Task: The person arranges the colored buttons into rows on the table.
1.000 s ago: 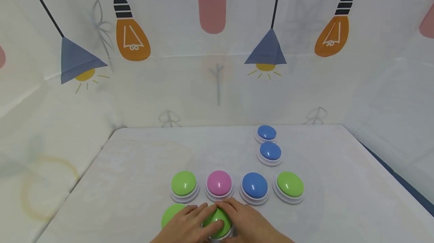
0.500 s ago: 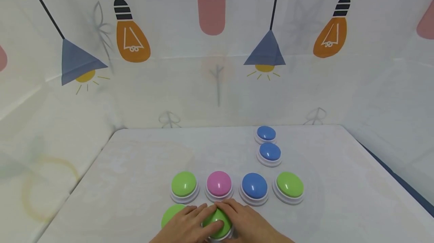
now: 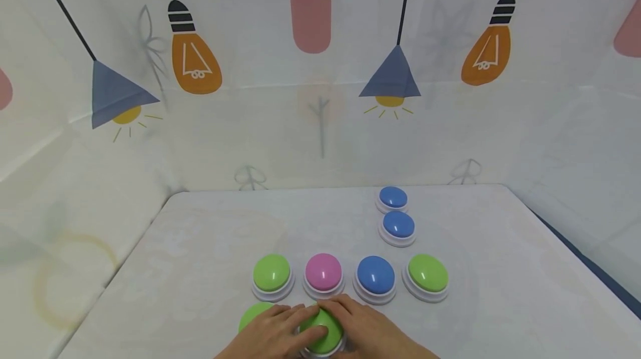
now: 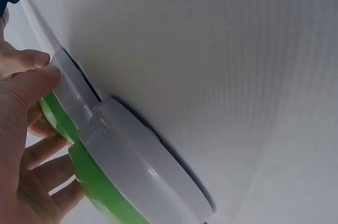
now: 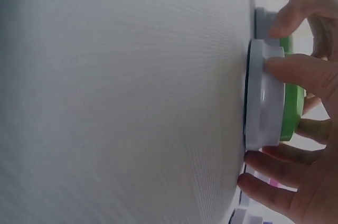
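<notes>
Only the view is shifting slightly, while left hand (image 3: 272, 332) and right hand (image 3: 369, 328) are gripping the green button (image 3: 331, 340) on the table (image 3: 210, 286) before the pink button (image 3: 323, 271), its likely light, stiff base (image 5: 272, 100) promising surer purchase than its slick dome (image 5: 292, 113).

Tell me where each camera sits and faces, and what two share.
Head: worn there, facing forward and down over the flat white table; left hand and right hand at bottom.
Left wrist: worn there, side-on to two round green-domed, white-based buttons; both hands at left.
Right wrist: worn there, side-on to the held green button; both hands at right.
Shared by both wrist views: that button, both hands.
</notes>
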Tool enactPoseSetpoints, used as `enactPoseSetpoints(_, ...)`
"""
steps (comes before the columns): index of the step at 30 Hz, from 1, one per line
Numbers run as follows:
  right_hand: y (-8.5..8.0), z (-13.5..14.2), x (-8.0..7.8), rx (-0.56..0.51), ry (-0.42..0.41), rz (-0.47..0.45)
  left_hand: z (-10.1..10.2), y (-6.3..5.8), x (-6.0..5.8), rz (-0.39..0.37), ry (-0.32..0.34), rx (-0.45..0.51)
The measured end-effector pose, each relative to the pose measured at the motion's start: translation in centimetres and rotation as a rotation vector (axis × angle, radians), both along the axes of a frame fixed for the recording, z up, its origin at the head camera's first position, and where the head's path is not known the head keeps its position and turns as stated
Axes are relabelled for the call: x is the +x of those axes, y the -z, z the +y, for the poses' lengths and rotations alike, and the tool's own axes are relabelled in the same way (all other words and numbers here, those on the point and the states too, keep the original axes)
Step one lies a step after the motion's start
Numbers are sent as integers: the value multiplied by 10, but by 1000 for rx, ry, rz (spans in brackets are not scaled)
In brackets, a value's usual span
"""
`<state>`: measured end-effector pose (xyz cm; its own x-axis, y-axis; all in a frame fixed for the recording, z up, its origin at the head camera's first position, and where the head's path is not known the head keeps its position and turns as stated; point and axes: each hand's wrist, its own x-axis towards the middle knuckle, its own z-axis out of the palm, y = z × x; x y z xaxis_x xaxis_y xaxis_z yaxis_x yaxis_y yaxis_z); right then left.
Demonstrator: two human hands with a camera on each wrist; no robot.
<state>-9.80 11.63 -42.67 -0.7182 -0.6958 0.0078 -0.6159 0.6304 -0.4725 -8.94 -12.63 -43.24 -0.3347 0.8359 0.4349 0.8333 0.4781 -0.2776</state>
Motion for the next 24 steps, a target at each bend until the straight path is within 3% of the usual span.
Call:
enactPoseSetpoints(6, 0, 3, 1, -5, 23, -48, 1, -1, 1, -104, 15, -13)
enactPoseSetpoints(12, 1, 7, 2, -14, 31, -31, 3, -4, 1, -174, 19, -42)
enactPoseSetpoints(15, 1, 7, 3, -11, 33, -37, 4, -5, 1, -145, 23, -42)
enactPoseSetpoints(22, -6, 11, 3, 4, 57, -80, 3, -12, -6, 61, 47, -4)
enactPoseSetpoints(24, -9, 13, 3, -2, 73, -101, 1, -17, -7, 52, 39, -9)
